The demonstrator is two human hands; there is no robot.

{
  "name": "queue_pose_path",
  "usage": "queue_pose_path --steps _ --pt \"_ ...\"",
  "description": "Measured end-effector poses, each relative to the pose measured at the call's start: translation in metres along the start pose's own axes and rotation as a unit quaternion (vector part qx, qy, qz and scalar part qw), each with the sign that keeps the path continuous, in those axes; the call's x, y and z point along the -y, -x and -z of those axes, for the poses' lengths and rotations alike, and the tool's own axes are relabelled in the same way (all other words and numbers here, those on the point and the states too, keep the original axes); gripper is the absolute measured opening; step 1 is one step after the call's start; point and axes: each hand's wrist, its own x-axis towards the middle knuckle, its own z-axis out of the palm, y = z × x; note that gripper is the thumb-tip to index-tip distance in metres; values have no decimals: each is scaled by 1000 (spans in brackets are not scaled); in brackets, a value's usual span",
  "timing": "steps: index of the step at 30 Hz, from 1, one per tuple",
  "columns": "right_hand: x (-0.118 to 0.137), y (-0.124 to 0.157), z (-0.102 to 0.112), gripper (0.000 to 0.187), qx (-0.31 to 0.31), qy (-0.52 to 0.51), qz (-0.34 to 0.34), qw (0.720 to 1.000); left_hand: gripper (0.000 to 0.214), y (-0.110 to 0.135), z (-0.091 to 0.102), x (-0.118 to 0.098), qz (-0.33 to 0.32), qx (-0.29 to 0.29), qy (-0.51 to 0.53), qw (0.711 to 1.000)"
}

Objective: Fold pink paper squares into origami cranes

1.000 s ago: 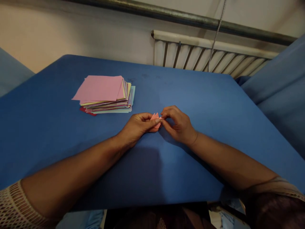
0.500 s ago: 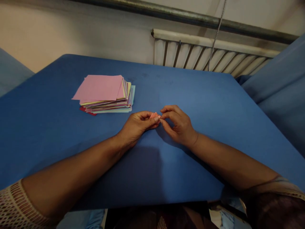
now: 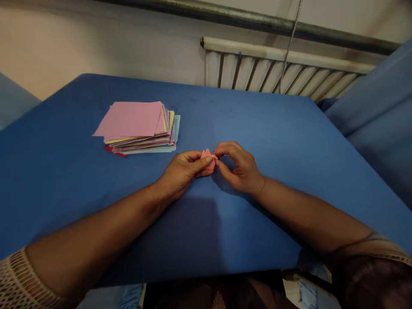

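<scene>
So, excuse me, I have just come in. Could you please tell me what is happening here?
A person sits or stands at a blue table, handling a small folded pink paper. The left grip holds it, with the thumb on top. The right grip is at its right edge and seems to pinch it, though the detail is too small to be sure. A stack of coloured sheets, pink on top, lies beyond the left grip.
</scene>
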Motion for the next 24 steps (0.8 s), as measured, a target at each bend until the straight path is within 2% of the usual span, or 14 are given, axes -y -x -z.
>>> queue_pose_path --steps 8,15,24 --pt "-2 1 -1 13 3 18 -11 1000 27 0 -2 0 9 -5 -23 1000" --pt "-3 1 -2 8 -5 72 20 997 27 -1 -2 3 -4 -18 -26 999" --pt "2 3 -9 8 -37 13 -64 997 25 -2 -1 3 -30 -32 -45 998"
